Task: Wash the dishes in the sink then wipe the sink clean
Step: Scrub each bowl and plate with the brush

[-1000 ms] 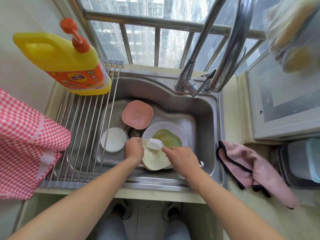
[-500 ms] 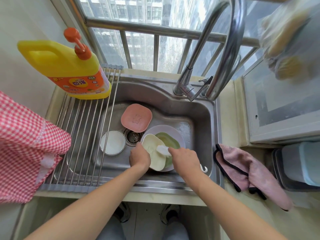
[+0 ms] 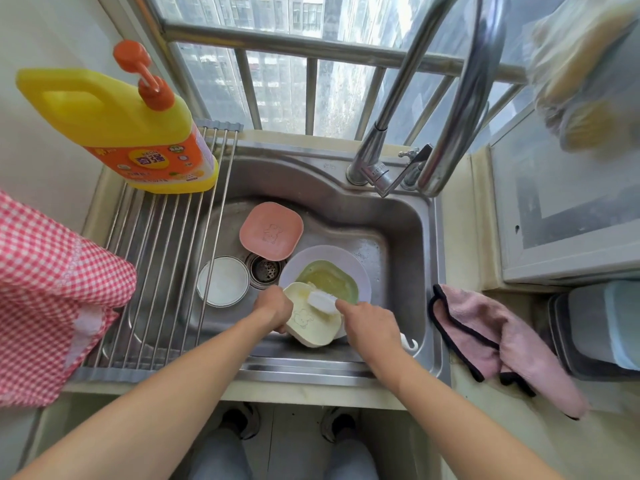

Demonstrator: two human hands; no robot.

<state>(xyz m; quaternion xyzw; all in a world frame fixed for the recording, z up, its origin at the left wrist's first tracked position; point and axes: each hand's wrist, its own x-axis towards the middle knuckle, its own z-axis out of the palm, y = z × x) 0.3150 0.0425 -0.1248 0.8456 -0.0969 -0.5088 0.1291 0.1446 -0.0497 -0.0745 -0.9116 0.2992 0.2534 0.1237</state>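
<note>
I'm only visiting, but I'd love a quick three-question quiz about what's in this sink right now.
1. True or false: the left hand holds the cream square plate.
2. Which dish lies beside the drain, under the roll-up rack? A) white round bowl B) pink square plate C) green plate
3. Fill in: the right hand has a grip on a white ____ that touches the cream plate.

Key:
1. True.
2. A, the white round bowl; the pink square plate and green plate sit clear of the rack.
3. Dish brush.
</note>
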